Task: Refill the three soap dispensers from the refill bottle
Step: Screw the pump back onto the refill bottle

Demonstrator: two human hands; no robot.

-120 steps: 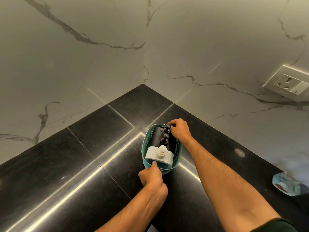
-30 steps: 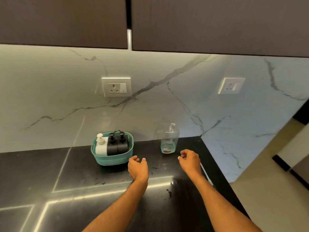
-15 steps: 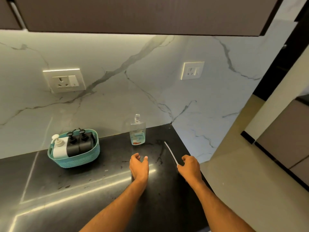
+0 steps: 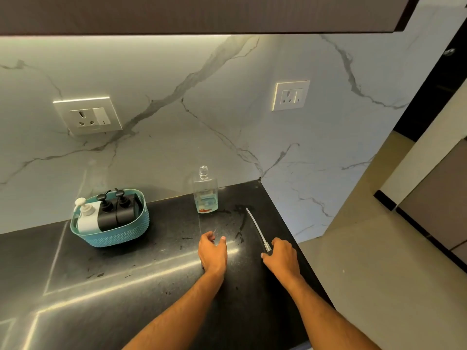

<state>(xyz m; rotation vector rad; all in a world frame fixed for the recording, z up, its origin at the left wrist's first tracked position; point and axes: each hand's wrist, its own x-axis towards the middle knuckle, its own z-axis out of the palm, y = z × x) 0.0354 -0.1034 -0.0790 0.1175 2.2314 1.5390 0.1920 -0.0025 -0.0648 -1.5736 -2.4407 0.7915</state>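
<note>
Refill bottle (image 4: 205, 195) uncapped, at 12 o'clock of left hand (image 4: 212, 253), which hovers half-curled, holding nothing. Right hand (image 4: 280, 256) closing on pump tube (image 4: 256, 228); grip unclear. Dispensers (image 4: 107, 213) still capped in basket (image 4: 111, 236), likely kept together.

Three dispensers (image 4: 107, 212) in basket (image 4: 111, 236) on counter (image 4: 126, 286), refill bottle (image 4: 205, 195) to its right.

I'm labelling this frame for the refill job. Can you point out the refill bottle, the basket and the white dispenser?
refill bottle (image 4: 205, 195): head view, on its clear body.
basket (image 4: 118, 233): head view, on its teal front wall.
white dispenser (image 4: 87, 222): head view, on its white body.
</note>
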